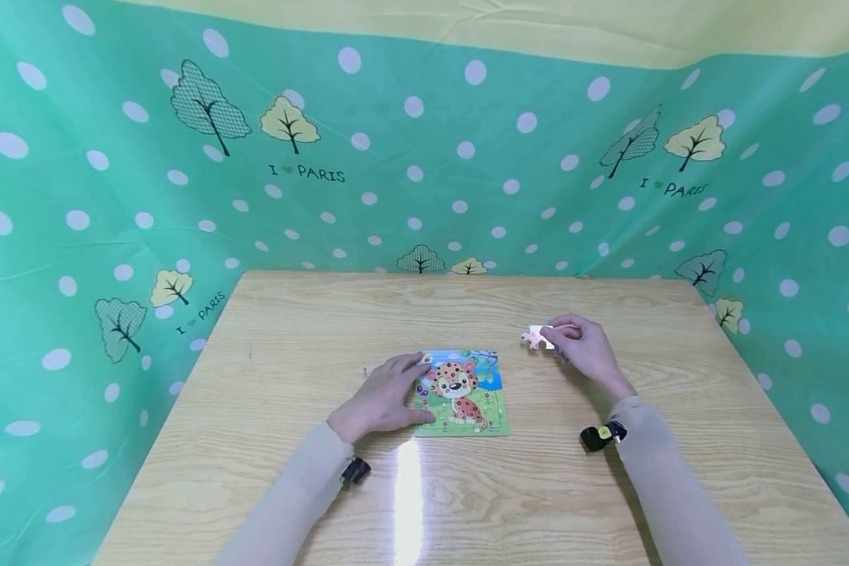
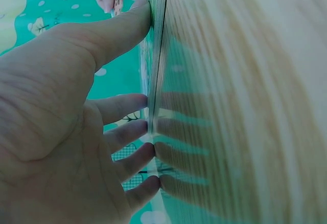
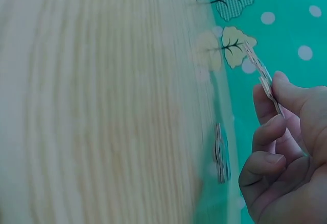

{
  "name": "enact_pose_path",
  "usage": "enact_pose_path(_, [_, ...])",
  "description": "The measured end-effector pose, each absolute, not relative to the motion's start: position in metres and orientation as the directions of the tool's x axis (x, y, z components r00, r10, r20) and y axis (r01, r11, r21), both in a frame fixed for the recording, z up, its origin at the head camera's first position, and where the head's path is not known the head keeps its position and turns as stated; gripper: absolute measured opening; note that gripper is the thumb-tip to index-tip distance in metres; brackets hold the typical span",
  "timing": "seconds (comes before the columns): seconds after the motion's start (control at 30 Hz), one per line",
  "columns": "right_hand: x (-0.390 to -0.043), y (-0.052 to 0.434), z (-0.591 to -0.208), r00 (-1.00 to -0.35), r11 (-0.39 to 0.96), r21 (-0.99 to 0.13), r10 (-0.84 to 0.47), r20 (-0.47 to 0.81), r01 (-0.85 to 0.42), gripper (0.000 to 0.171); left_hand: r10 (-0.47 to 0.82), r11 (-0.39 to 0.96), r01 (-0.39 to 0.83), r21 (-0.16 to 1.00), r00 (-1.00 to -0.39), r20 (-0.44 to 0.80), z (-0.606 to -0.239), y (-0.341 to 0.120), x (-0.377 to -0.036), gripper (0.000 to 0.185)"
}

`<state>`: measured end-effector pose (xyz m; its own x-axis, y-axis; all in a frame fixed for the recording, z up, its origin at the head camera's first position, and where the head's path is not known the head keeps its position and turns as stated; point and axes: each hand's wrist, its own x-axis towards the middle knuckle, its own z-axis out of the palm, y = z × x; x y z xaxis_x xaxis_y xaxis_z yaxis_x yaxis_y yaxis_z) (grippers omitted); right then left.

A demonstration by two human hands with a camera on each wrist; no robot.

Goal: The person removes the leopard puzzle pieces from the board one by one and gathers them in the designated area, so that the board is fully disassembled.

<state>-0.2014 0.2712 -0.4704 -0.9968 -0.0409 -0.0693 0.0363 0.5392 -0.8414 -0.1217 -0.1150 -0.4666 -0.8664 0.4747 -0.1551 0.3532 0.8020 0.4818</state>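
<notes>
Piece lifted clear of leopard puzzle board; placement step in hand.

Left hand [image 1: 382,399] laid flat at 9 o'clock of the puzzle board [image 1: 464,393], fingers straight, pressing its edge to the worktop [image 1: 290,330]. Right hand [image 1: 583,348] at 2 o'clock of the board, apart from it, grip closed to a thumb-and-finger pinch on one puzzle piece [image 1: 538,338], held above the worktop. Judged next: piece turned to match its gap, carried toward 8 o'clock, lowered flat, board kept pinned.

Wooden table [image 1: 269,377], green polka-dot backdrop [image 1: 410,173], glare patch, perhaps lamp.
</notes>
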Motion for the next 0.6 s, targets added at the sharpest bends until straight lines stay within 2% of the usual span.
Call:
enact_pose_path(0.23, [-0.199,0.289,-0.468,-0.998,0.582,-0.812,-0.02,-0.059,0.036,0.06,0.471,0.803,0.352,0.481,-0.869,-0.15,-0.467,-0.115,-0.121,0.095])
enact_pose_path(0.6, [-0.197,0.314,-0.465,-0.995,0.614,-0.784,0.033,-0.092,0.092,0.062,0.47,0.806,0.351,0.477,-0.869,-0.155,-0.47,-0.115,-0.122,0.096])
